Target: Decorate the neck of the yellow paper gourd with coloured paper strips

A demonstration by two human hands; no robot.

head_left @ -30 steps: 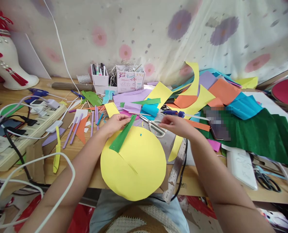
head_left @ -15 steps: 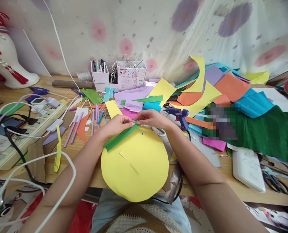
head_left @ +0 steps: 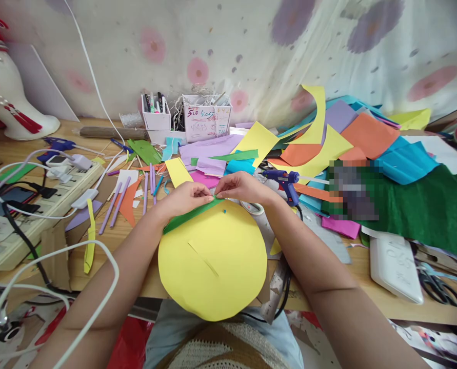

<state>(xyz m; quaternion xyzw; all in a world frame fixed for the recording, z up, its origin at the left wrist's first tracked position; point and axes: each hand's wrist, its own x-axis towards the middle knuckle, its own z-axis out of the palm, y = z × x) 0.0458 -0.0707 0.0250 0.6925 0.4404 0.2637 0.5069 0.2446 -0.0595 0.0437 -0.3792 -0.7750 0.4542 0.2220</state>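
Observation:
A strip of green paper (head_left: 187, 217) runs slantwise along the upper left edge of a big yellow paper circle (head_left: 213, 261). My left hand (head_left: 187, 199) pinches the strip near its upper end, fingertips pressed together. Right beside it, my right hand (head_left: 240, 187) pinches the strip's tip, so the two hands almost meet. The yellow circle lies at the front edge of the table, partly over my lap, with a slanting crease or slit across its middle. A tiny blue bit (head_left: 224, 211) sits near its top. Beyond my right hand lies a blue glue gun (head_left: 284, 180).
Coloured paper scraps (head_left: 370, 136) heap up at the back right. A second glue gun (head_left: 59, 146) and a power strip (head_left: 39, 218) with looping cables occupy the left. Scissors (head_left: 438, 287) lie by a white box-shaped device (head_left: 395, 269) at right. Pen holders (head_left: 207, 120) stand at the back.
The green strip has tilted, so it looks narrower and lies closer along the circle's edge. Both hands keep their pinch in nearly the same place. The view has shifted slightly.

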